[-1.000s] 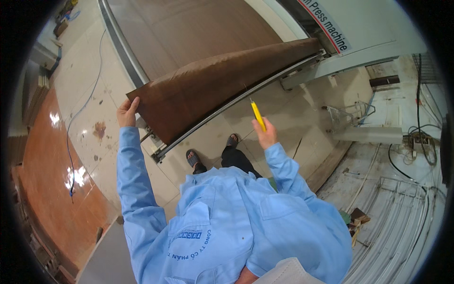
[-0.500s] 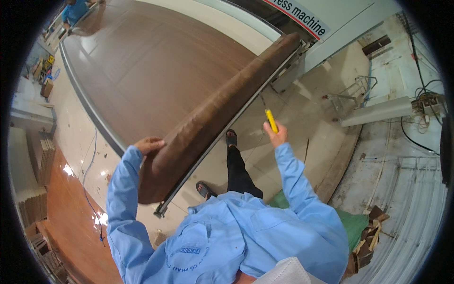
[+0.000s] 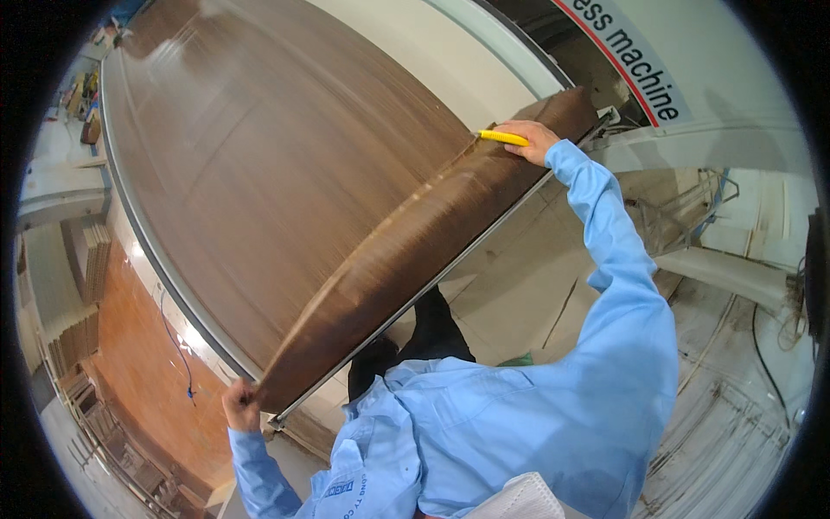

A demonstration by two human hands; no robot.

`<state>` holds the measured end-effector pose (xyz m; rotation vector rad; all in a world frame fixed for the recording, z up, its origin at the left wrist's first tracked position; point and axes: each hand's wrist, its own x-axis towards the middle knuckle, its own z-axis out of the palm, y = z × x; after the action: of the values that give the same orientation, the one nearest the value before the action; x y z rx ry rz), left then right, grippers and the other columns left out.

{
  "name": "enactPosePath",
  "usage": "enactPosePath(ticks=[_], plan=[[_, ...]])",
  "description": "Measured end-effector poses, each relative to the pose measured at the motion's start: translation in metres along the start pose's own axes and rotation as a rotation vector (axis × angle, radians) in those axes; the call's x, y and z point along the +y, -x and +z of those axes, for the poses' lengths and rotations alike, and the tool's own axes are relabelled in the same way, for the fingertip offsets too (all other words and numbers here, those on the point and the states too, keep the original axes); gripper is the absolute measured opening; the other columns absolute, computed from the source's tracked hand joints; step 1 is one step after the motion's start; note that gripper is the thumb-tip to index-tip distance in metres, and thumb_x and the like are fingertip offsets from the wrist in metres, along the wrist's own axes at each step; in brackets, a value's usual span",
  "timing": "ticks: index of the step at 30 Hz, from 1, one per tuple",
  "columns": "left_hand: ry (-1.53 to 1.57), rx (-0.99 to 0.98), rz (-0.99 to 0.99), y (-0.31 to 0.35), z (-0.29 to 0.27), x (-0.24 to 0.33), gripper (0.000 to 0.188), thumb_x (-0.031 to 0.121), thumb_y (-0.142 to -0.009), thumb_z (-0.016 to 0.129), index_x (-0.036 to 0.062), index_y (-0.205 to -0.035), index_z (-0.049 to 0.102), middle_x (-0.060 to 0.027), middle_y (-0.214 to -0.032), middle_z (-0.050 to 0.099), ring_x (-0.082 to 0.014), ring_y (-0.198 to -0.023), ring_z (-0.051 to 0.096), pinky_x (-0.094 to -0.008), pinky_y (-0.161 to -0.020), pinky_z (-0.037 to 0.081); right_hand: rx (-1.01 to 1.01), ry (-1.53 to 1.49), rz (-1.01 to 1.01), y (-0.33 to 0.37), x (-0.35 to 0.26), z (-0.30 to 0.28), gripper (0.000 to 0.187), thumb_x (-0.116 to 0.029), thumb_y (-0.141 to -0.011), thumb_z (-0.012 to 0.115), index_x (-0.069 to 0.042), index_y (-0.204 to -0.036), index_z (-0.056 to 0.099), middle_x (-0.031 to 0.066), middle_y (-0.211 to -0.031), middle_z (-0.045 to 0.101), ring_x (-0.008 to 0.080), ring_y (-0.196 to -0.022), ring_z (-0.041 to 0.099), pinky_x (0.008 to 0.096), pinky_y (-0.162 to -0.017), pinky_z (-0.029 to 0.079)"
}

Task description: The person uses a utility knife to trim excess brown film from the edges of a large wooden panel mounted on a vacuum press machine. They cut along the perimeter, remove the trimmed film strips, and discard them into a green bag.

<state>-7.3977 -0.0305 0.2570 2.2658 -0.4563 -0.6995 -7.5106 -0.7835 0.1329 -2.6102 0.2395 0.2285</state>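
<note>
A glossy brown sheet [image 3: 259,173] covers a long framed bed that runs away to the upper left. Along the near end its edge stands up as a loose flap [image 3: 406,251]. My left hand [image 3: 242,405] is closed on the flap's near left corner. At the flap's right end, my right hand [image 3: 534,141] grips a yellow utility knife [image 3: 504,137]. The knife points left, with its tip at the fold where flap and sheet meet. How far the blade reaches into the sheet is hidden.
A metal rail [image 3: 164,268] edges the bed. A large pale machine [image 3: 735,78] stands at the upper right, with a metal frame cart [image 3: 692,208] below it. Stacked boards [image 3: 78,294] are at the left, and a blue hose [image 3: 177,346] lies on the floor.
My right hand has brought the knife up from beside the bed onto the flap's right end. My left hand has moved down to the corner and closed, pulling the flap taut.
</note>
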Motion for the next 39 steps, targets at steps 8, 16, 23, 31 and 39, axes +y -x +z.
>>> enactPosePath(ticks=[8,16,23,31,39], plan=[[0.208,-0.078,-0.299,0.015,0.000,0.024,0.058,-0.007,-0.069,0.072,-0.0004,-0.125,0.057,-0.0016,-0.101,0.066,-0.0141,-0.084,0.060,-0.0248,-0.083,0.049,0.090,-0.031,-0.084,-0.030,0.049,-0.003,0.046,-0.014,-0.082,0.072,-0.018,-0.127,0.062,0.0089,-0.122,0.065,0.0293,-0.118,0.057,0.0399,-0.104,0.043],[0.465,-0.455,-0.393,-0.050,-0.032,0.012,0.026,0.007,-0.072,0.085,0.0038,-0.084,0.062,-0.0022,-0.094,0.062,-0.0108,-0.087,0.058,-0.0263,-0.076,0.048,-0.151,-0.412,0.195,-0.080,0.093,0.022,0.035,0.002,-0.080,0.069,-0.005,-0.114,0.064,0.0064,-0.111,0.068,0.0189,-0.103,0.061,0.0330,-0.094,0.045],[0.587,-0.393,-0.450,-0.021,-0.024,0.014,0.029,0.002,-0.071,0.083,0.0062,-0.080,0.056,-0.0030,-0.088,0.062,-0.0122,-0.084,0.060,-0.0262,-0.076,0.049,-0.276,-0.409,0.166,-0.061,0.093,0.036,0.034,0.002,-0.076,0.073,-0.004,-0.108,0.061,0.0073,-0.104,0.071,0.0173,-0.102,0.064,0.0327,-0.090,0.048],[0.615,-0.153,-0.336,-0.002,-0.022,0.010,0.021,0.003,-0.076,0.078,0.0044,-0.081,0.057,-0.0062,-0.082,0.064,-0.0135,-0.075,0.063,-0.0261,-0.066,0.053,-0.336,-0.207,0.230,-0.052,0.079,0.028,0.020,-0.006,-0.074,0.075,-0.004,-0.088,0.060,0.0124,-0.084,0.067,0.0289,-0.085,0.066,0.0391,-0.078,0.049],[0.097,0.291,-0.349,-0.102,-0.027,-0.052,0.030,0.007,-0.081,0.069,0.0011,-0.111,0.070,-0.0006,-0.089,0.069,-0.0094,-0.084,0.062,-0.0250,-0.076,0.050,0.419,-0.120,0.050,-0.153,0.094,-0.040,0.023,-0.020,-0.086,0.072,-0.007,-0.102,0.062,0.0153,-0.092,0.067,0.0286,-0.088,0.065,0.0390,-0.079,0.051]])
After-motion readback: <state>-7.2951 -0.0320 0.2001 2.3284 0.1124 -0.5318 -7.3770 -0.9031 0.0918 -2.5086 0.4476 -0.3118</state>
